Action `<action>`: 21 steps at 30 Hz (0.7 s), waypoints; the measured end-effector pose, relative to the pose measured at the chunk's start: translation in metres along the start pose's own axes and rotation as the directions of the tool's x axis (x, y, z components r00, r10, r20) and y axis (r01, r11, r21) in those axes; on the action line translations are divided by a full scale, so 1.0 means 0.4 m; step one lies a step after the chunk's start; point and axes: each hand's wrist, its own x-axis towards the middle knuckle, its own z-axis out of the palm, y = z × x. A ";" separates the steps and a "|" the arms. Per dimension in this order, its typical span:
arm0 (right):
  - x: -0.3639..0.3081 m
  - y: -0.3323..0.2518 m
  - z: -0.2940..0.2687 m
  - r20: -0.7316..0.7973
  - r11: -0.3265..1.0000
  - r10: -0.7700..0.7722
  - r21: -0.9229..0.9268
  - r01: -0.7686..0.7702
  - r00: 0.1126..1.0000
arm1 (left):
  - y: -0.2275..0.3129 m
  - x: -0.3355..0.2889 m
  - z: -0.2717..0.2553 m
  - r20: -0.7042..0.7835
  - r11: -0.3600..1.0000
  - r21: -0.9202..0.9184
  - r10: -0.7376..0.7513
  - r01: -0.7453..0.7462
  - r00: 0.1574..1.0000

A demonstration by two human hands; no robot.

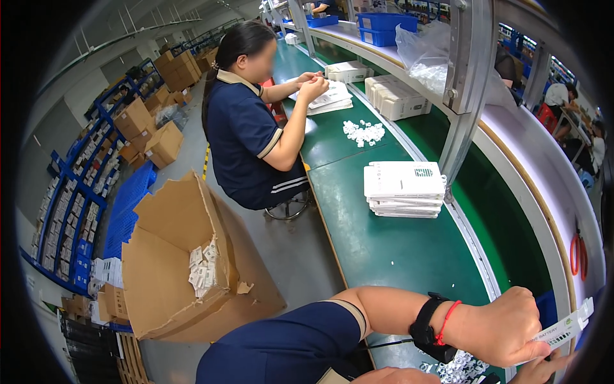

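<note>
At the left of the frame, a big open brown corrugated cardboard box (163, 281) is holding small white packets (203, 269). Toward upper centre, a seated co-worker (246, 131) in navy is bringing both hands together over flat white boxes. Right of centre, smooth, thin white rectangular boxes (404, 182) are standing in a stack on the green counter (361, 246); whether these are finished cannot be told. At lower right, many loose, glossy white plastic pieces (464, 370) are lying unused, so work seems to be only partway along. Beside them, the left hand (505, 328) is gripping a slim white printed cardboard carton (565, 329), its end flap sticking out at the far right. The right hand (552, 367) is resting close below, partly cut off; its grip cannot be told.
</note>
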 end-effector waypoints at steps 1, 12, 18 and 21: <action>0.010 0.053 0.013 0.157 0.958 -0.248 -0.106 0.266 0.956 | 0.007 -0.002 -0.006 -0.017 1.000 0.030 0.007 -0.006 1.000; 0.000 0.068 0.035 0.149 0.968 -0.240 -0.038 0.248 0.959 | -0.002 0.004 0.002 -0.025 0.998 0.056 0.045 -0.044 0.999; -0.005 0.027 0.007 0.125 0.994 -0.003 0.107 -0.010 0.992 | -0.010 -0.002 0.010 0.009 1.000 0.025 0.008 -0.008 1.000; 0.010 -0.009 -0.012 0.084 0.998 -0.036 -0.053 0.041 0.996 | -0.021 -0.006 0.014 0.039 1.000 0.027 0.005 -0.006 0.999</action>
